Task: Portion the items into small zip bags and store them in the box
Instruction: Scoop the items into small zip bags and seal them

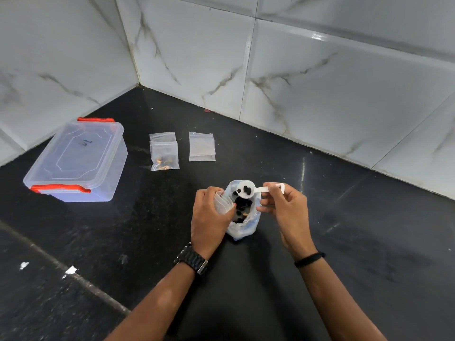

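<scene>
Both forearms reach in. Left hand [209,212] grips a small zip bag [222,201], mouth toward the scoop [246,189], which right hand [285,205] pinches by its handle, loaded, directly right, above the supply bag [242,227].

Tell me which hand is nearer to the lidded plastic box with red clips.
Left. The left hand, gripping a small zip bag, lies on the side of the box. The right hand, pinching the white scoop, is farther off, beyond the open bag.
</scene>
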